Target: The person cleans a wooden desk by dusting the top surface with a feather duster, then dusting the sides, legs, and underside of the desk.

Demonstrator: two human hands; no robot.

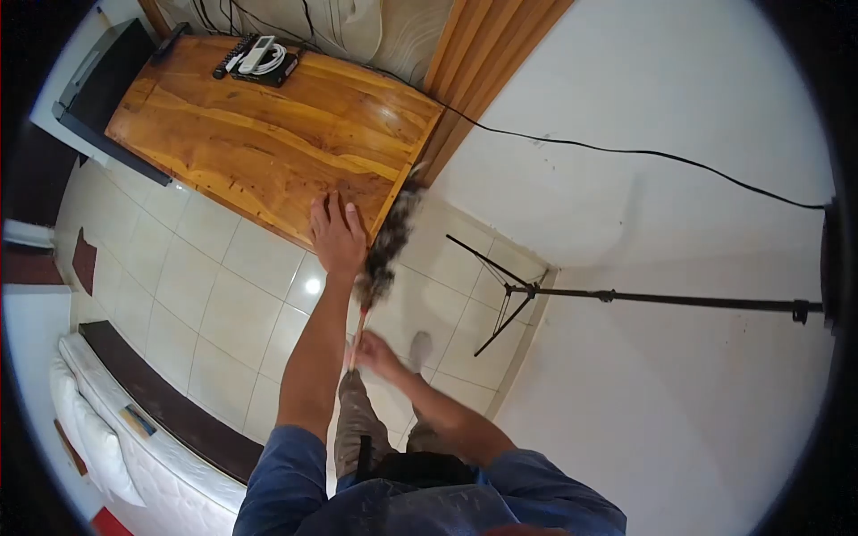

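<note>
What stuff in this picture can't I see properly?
All in the head view:
- Feather duster: blur smears its feathers together.
- Its handle: the right hand covers part of it.
- Left palm: hidden behind the back of the left hand.
- Markings on the black box: too small to read.
- Bed: cut off by the picture's edge.

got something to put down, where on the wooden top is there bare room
Bare: the middle of the wooden top, between the black box and the left grip, and right of the box. Crowded: the box, with a white device on it, and the right edge, by the duster.
</note>
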